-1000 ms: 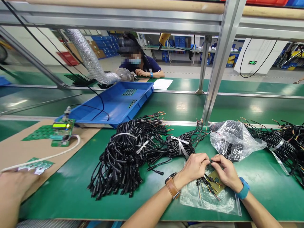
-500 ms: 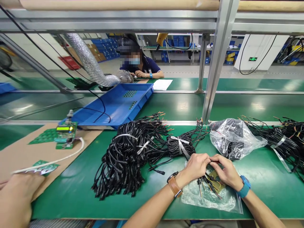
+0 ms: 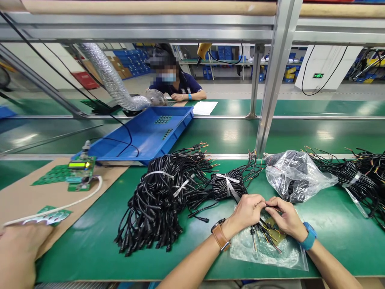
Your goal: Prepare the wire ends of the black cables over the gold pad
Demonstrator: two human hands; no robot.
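Observation:
My left hand [image 3: 250, 209], with a brown-strapped watch above it, is closed in a pinch. Facing it, my right hand [image 3: 285, 218] pinches too, below a blue wristband. A thin dark wire [image 3: 266, 206] runs between the fingertips of both hands; its ends are hidden. Beneath them, short cables [image 3: 264, 233] with red, yellow and black wire ends lie on a clear plastic bag [image 3: 267, 257]. A brownish-yellow flat board [image 3: 278, 237] shows partly under the right hand. Just behind my left hand sits a tied coil of black cable [image 3: 228, 184].
A large heap of black cables [image 3: 153, 204] lies to the left. Behind my right hand is a plastic bag of black parts [image 3: 291, 176]; more cables [image 3: 355, 180] lie far right. Another person's hand [image 3: 24, 245] rests near circuit boards. A blue tray [image 3: 141, 132] stands behind.
My hands hold almost the same place and pinch. The other person's hand at left has shifted slightly left in the picture, as have the boards beside it.

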